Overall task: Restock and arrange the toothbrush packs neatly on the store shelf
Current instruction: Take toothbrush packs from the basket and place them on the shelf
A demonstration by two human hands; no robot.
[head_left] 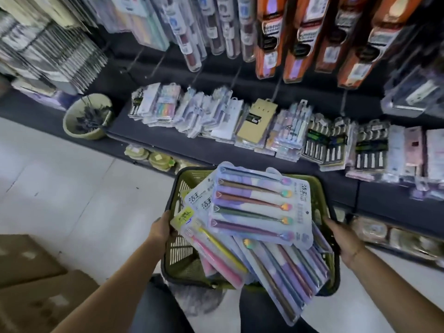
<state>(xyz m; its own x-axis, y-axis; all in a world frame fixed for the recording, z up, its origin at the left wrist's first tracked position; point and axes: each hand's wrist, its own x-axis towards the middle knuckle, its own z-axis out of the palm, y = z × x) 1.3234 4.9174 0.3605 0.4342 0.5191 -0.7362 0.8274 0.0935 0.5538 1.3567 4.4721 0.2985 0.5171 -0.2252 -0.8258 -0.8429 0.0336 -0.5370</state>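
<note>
Basket [179,255] – green plastic, both hands carrying it. Left hand [159,230] gripping left rim, fingers curling over edge; right hand [341,236] gripping right rim. Toothbrush packs [257,207] piling loose between two grips, top five-brush pack lying flat, lower ones sticking out past near rim. Yellow-pink pack [212,252] lying just beside left hand. Beyond both grips – dark shelf [216,152] carrying stacked packs in row, orange packs [266,44] hanging above. Green bowl [87,116] sitting well beyond left hand.
</note>
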